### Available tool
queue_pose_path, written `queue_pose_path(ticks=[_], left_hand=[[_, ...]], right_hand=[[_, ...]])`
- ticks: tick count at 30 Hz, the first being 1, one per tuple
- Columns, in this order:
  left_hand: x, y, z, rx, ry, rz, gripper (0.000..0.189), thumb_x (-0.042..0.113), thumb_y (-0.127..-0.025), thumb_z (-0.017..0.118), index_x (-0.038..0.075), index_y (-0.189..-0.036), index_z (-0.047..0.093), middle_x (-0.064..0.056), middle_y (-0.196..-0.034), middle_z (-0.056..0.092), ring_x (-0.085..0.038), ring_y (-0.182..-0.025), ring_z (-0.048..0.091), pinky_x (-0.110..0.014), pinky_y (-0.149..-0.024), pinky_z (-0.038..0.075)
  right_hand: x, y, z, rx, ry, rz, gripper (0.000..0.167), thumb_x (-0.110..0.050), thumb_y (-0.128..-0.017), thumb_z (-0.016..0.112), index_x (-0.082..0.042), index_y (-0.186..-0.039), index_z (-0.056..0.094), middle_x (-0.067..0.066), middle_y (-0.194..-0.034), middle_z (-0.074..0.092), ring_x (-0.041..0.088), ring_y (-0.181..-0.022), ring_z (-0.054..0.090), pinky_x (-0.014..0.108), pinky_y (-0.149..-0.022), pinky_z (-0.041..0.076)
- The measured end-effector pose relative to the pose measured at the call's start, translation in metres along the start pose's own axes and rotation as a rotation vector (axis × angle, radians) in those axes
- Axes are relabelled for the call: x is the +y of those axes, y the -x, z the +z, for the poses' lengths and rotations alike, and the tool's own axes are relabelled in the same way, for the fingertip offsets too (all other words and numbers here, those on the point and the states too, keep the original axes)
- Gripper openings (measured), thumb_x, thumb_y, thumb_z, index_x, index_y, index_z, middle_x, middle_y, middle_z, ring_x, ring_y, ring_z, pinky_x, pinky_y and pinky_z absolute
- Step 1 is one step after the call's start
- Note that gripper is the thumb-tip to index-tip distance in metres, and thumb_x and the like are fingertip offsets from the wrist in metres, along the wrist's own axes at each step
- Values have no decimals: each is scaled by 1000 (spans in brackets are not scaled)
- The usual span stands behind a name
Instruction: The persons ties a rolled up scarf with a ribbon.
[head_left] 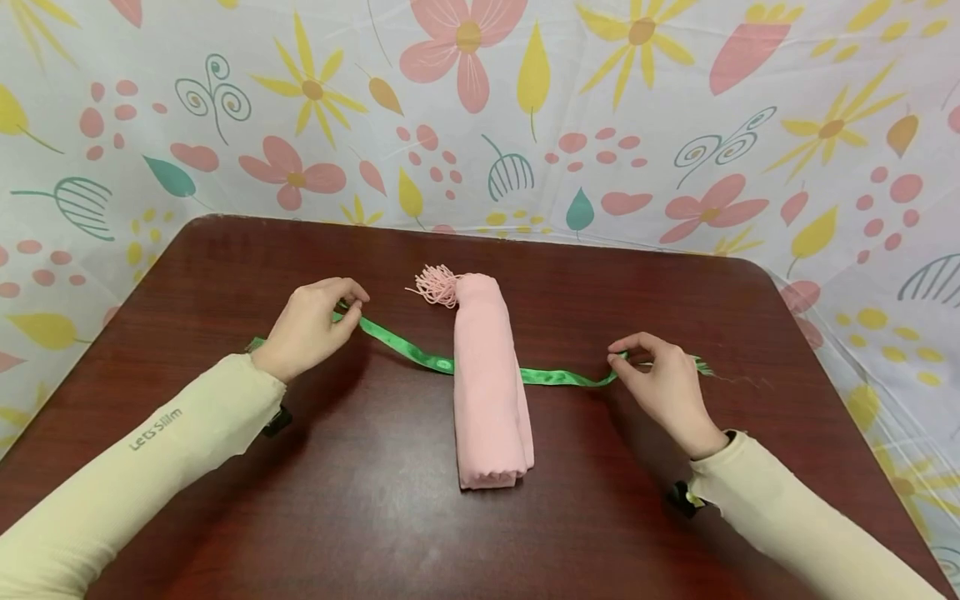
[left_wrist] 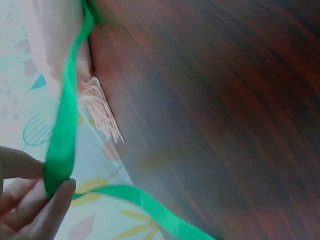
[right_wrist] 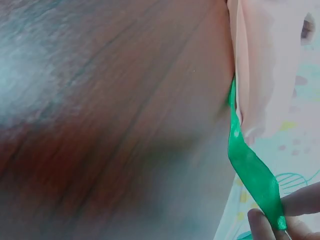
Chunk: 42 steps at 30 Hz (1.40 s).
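Left hand (head_left: 307, 329) and right hand (head_left: 663, 387), well apart, pinch the green ribbon (head_left: 408, 350) either side of the pink bundle (head_left: 487, 383), whose weight likely pins its middle!

- Two hands: a left hand (head_left: 307, 327) toward the tabletop's left edge, a right hand (head_left: 663, 392) toward its right edge.
- Two pale sleeves (head_left: 165, 454), one per arm.
- Two dark wrist devices (head_left: 277, 421), one under each cuff.
- One pink cloth bundle (head_left: 487, 392).
- One pink tassel (head_left: 437, 286), at the bundle's end nearer the tabletop's far edge.
- Green ribbon (head_left: 405, 346): two stretches visible, one each side of the bundle; their join is hidden.
- One tabletop (head_left: 375, 533), two far corners showing.
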<state>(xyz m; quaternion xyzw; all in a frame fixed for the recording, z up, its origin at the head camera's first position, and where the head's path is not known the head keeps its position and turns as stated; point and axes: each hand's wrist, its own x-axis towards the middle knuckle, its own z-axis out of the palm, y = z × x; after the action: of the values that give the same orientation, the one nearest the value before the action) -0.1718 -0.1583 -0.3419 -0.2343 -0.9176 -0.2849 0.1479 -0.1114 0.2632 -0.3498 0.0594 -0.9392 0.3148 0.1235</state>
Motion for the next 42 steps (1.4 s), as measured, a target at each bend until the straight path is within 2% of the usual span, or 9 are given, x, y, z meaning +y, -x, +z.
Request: queue_pose_path(ticks=[2, 7, 10, 14, 22, 27, 33, 39, 42], left_hand=[[4, -1, 2, 25, 40, -22, 10, -2, -86, 60, 4, -92, 66, -10, -90, 65, -24, -75, 62, -37, -67, 50], [13, -2, 4, 58, 169, -122, 14, -8, -84, 63, 1, -93, 67, -13, -99, 59, -28, -83, 64, -42, -77, 55], [19, -4, 4, 55, 238, -206, 14, -5, -84, 66, 2, -96, 69, -14, -104, 64, -28, -87, 68, -41, -78, 55], [26, -7, 4, 71, 303, -252, 14, -2, -84, 69, 3, -96, 72, -12, -103, 70, -26, -90, 71, -38, -79, 56], [39, -12, 9, 166, 324, -166, 14, 0, -84, 69, 4, -97, 74, -9, -100, 71, -22, -86, 71, -33, -78, 56], [46, -14, 11, 192, 362, -140, 15, -1, -85, 68, 3, -99, 72, -9, -99, 68, -22, -87, 70, -33, -80, 55], [56, -17, 11, 204, 387, -143, 10, 5, -83, 73, 6, -93, 74, -5, -94, 67, -18, -82, 69, -30, -77, 55], [63, -19, 11, 211, 480, -201, 11, 8, -83, 74, 5, -93, 73, -5, -95, 65, -14, -81, 69, -19, -74, 53], [64, -21, 9, 169, 496, -245, 20, 5, -83, 73, 3, -102, 71, -11, -102, 63, -19, -86, 69, -20, -75, 54]], right_hand=[[-3, -1, 0, -13, -28, 24, 13, -5, -89, 61, -4, -99, 69, 10, -95, 71, 29, -89, 69, 8, -67, 47], [-10, -3, 0, -13, -104, 53, 14, -6, -91, 60, -4, -102, 67, 11, -100, 70, -1, -85, 64, 7, -70, 47], [-13, -3, 2, -7, -202, 64, 15, -5, -92, 59, -3, -105, 66, 15, -102, 69, -9, -83, 61, 9, -71, 49], [-18, -4, 5, -11, -357, 66, 17, -2, -93, 58, 2, -108, 63, 14, -101, 67, 0, -85, 67, 13, -74, 51], [-29, -9, 9, -39, -515, 44, 20, -3, -94, 57, 9, -110, 60, -1, -94, 68, 5, -80, 67, 17, -71, 52], [-37, -13, 13, -53, -512, 54, 22, -8, -95, 58, 5, -112, 61, -1, -91, 69, 9, -76, 67, 18, -63, 50], [-46, -19, 16, -83, -522, 49, 23, -14, -95, 59, 1, -112, 64, 6, -92, 71, 18, -69, 65, 23, -57, 46], [-58, -21, 17, -143, -525, 12, 18, -12, -95, 59, -3, -108, 67, 3, -76, 67, 20, -66, 63, 25, -56, 47], [-64, -22, 17, -179, -524, 10, 17, -12, -95, 59, -5, -108, 66, 0, -71, 65, 19, -66, 63, 25, -58, 49]])
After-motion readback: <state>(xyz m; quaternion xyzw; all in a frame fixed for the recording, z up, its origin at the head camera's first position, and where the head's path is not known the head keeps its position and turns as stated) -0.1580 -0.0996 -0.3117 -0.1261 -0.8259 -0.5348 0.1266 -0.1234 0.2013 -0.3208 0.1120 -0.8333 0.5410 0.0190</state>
